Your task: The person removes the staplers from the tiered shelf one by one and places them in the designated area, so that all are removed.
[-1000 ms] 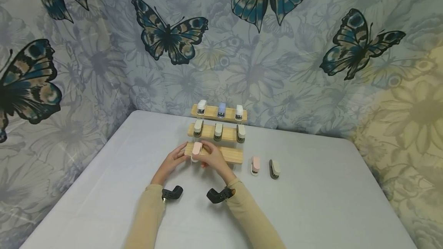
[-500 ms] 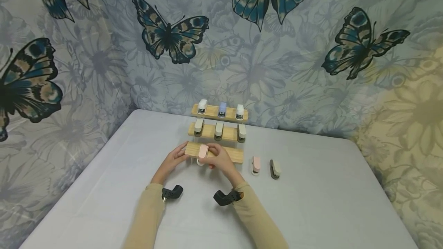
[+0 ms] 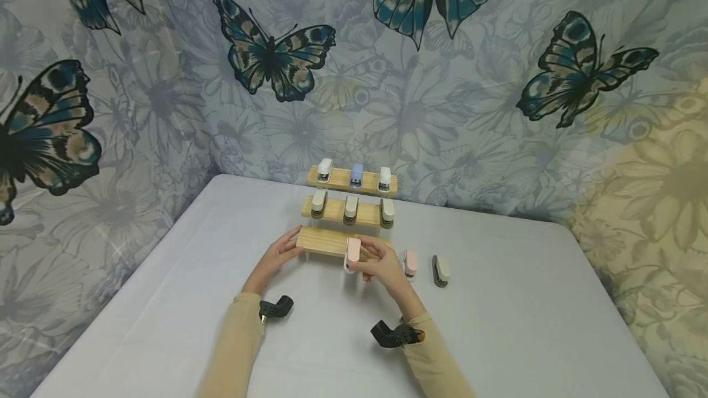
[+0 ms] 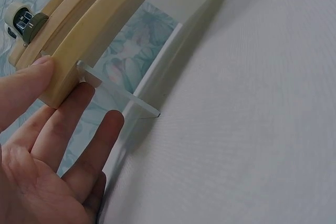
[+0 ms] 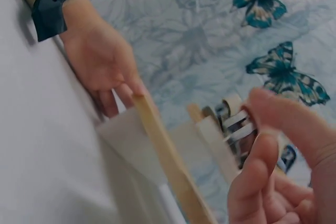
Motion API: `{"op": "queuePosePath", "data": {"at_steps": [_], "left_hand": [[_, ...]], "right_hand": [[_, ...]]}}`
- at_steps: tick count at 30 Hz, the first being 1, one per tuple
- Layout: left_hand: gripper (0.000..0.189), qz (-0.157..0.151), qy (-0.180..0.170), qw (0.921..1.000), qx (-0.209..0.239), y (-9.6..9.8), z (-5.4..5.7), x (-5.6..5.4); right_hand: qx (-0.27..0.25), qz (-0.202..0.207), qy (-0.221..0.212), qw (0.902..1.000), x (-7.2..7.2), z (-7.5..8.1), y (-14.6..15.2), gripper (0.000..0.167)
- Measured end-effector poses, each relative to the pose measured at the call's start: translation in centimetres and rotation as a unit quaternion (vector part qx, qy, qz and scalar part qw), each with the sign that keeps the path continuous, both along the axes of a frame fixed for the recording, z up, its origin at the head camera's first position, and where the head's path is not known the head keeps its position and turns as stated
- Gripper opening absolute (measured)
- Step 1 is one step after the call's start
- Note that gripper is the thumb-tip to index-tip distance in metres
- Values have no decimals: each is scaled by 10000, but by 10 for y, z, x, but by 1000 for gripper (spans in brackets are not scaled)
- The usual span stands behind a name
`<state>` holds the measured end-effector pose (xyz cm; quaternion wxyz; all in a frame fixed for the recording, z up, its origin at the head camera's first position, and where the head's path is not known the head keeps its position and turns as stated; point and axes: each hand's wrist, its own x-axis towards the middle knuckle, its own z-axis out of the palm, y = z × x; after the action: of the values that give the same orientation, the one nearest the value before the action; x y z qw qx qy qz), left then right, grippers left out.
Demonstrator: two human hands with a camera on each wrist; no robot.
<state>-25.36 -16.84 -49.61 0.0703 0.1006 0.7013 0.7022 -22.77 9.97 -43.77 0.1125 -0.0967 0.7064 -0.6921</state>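
Note:
A pink-and-white mini stapler [image 3: 353, 250] is pinched between the thumb and fingers of my right hand [image 3: 386, 268], held up at the front of the bottom board's right half. In the right wrist view the stapler [image 5: 242, 132] looks blurred and partly covered by the fingers. My left hand [image 3: 278, 258] grips the left end of the bottom wooden board [image 3: 322, 242] of a three-tier stand. The left wrist view has the thumb on top of this board [image 4: 94, 24] and a finger beneath it, beside a clear support [image 4: 123, 94].
The middle board [image 3: 334, 209] bears three cream-and-grey staplers; the top board [image 3: 340, 178] bears two white ones and a blue one [image 3: 356, 174]. Right of the stand, a second pink stapler [image 3: 410, 262] and a cream-and-grey stapler [image 3: 440, 271] lie on the white table [image 3: 514, 306].
My right hand has carried the pink stapler rightward, from the bottom board's left end to its right half. The left hand has stayed at the board's left end.

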Motion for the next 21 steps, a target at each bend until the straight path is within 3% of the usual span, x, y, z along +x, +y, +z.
{"op": "queuePosePath", "data": {"at_steps": [6, 9, 21], "left_hand": [[62, 26, -11, 10000, 23, -1, -3, -1], [62, 34, 20, 10000, 19, -2, -3, -1], [64, -28, 2, 10000, 85, -1, -5, -2]], "right_hand": [[-250, 164, 484, 9984, 8, 0, 32, 63], [-319, 145, 758, 9965, 7, -7, 46, 61], [-377, -294, 796, 9957, 10, -9, 94, 65]]}}
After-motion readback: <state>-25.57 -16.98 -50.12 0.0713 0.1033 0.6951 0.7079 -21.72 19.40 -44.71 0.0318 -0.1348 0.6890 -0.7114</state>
